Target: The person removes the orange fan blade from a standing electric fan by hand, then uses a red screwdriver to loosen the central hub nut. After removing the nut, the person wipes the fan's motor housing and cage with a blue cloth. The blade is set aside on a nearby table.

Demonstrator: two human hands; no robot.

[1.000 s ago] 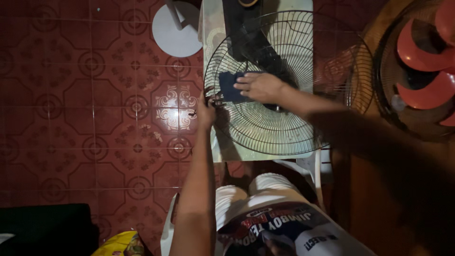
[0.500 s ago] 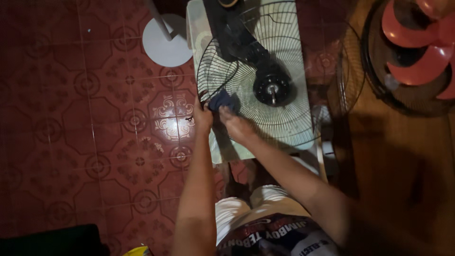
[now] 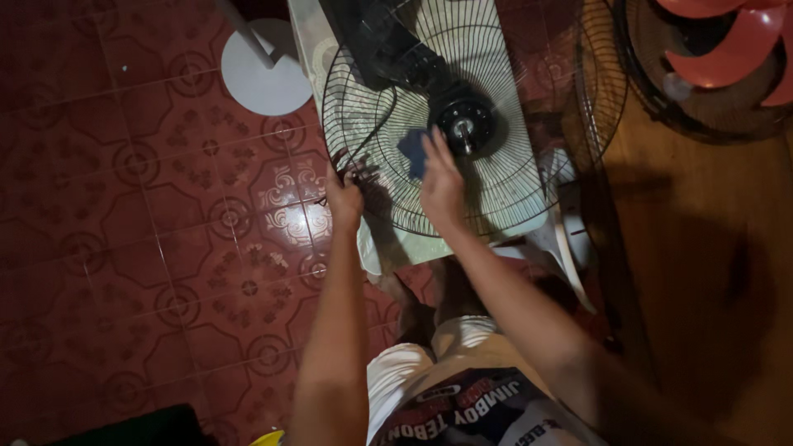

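A round black wire fan guard [image 3: 388,107] lies on a small pale table [image 3: 405,244], with the black motor hub [image 3: 465,124] at its middle. My left hand [image 3: 344,198] grips the guard's near-left rim. My right hand [image 3: 442,182] presses a dark blue cloth [image 3: 412,149] flat against the wires, just left of the hub. Only part of the cloth shows past my fingers.
A white round fan base [image 3: 263,73] stands on the red patterned floor tiles [image 3: 149,198] at the upper left. Another fan with red blades [image 3: 727,58] lies on a wooden surface at the upper right. A second wire guard [image 3: 599,116] overlaps the table's right side.
My right hand has slid the cloth from the guard's left rim up toward the hub. My left hand has stayed on the rim. The view has shifted slightly.
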